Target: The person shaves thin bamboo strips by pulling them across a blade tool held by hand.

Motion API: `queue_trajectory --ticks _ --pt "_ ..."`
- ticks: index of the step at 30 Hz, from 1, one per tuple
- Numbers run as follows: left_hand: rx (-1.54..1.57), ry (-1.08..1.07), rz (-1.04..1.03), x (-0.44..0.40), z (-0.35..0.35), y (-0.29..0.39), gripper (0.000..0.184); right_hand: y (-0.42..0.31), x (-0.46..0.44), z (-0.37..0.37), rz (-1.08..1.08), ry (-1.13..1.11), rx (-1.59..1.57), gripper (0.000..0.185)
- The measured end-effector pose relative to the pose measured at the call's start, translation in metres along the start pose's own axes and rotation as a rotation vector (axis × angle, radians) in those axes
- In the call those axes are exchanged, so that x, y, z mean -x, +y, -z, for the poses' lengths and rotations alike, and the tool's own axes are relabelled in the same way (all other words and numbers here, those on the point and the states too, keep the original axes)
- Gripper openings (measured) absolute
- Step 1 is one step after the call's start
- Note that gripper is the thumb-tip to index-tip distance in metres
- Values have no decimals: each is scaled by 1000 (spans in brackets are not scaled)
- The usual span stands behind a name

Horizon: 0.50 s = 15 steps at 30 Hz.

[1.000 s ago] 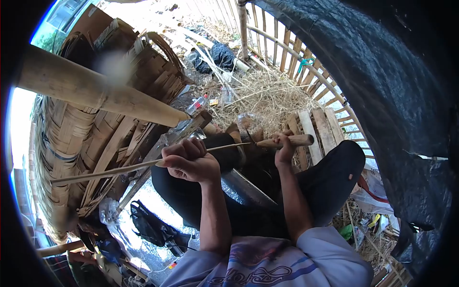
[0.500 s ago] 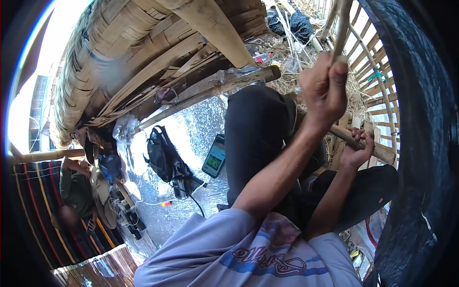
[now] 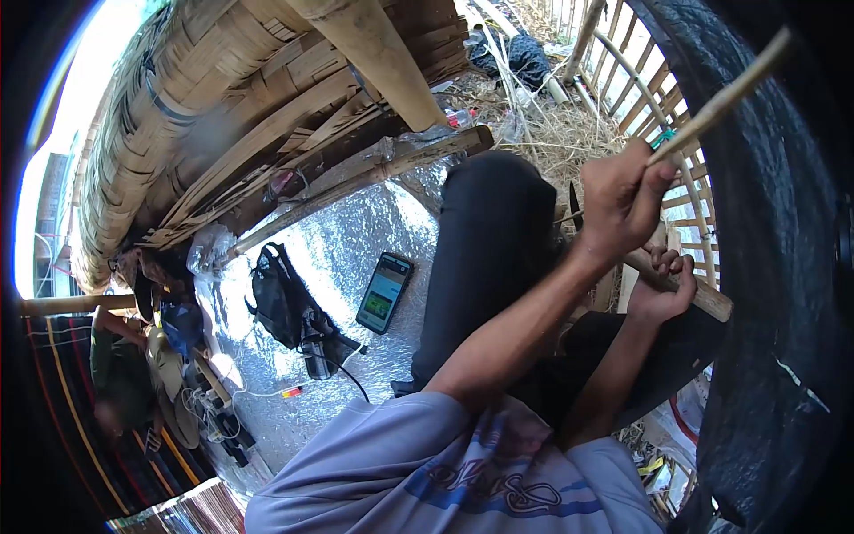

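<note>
My left hand (image 3: 620, 203) is closed round a thin wooden stick (image 3: 725, 100), whose long end points up and to the right. Lower and to the right, my right hand (image 3: 665, 287) grips a thick wooden handle (image 3: 710, 301). A dark blade (image 3: 574, 198) shows upright just left of my left hand; its join to the handle is hidden behind that hand. The hands are close together over my crossed legs (image 3: 489, 231).
A phone (image 3: 385, 293) and a black bag (image 3: 283, 298) lie on a silver sheet (image 3: 342, 227). Another person (image 3: 124, 374) is on a striped cloth at the far left. A bamboo pole (image 3: 382, 62) hangs overhead; black sheeting (image 3: 765, 222) is at the right.
The view has swung left, bringing the phone and the other person into sight. My left hand has crossed toward my right hand, and the stick now points up and right instead of left.
</note>
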<state>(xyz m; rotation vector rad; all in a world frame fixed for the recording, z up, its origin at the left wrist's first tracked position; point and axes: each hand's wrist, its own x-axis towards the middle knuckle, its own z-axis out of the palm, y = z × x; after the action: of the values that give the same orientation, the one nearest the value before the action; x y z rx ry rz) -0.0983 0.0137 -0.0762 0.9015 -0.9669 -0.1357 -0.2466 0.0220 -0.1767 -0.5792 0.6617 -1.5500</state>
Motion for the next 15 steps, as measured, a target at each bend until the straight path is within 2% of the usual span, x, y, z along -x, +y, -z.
queue_trajectory --ticks 4,8,10,12,14,15 --pt "54 82 21 -3 18 -15 43 -12 5 -10 -13 -50 -52 21" --pt "207 128 113 -19 34 -13 49 22 8 -15 -27 -5 -88 17" --pt "144 164 108 -22 38 -11 51 46 4 -9 -18 25 -40 16" --pt "156 174 133 -23 41 -8 51 56 2 -14 -25 -21 148 16" --pt "298 142 108 -23 52 -14 45 47 2 -21 -28 -37 122 16" --pt "246 237 117 -25 51 -14 46 36 4 -27 -13 -38 43 16"
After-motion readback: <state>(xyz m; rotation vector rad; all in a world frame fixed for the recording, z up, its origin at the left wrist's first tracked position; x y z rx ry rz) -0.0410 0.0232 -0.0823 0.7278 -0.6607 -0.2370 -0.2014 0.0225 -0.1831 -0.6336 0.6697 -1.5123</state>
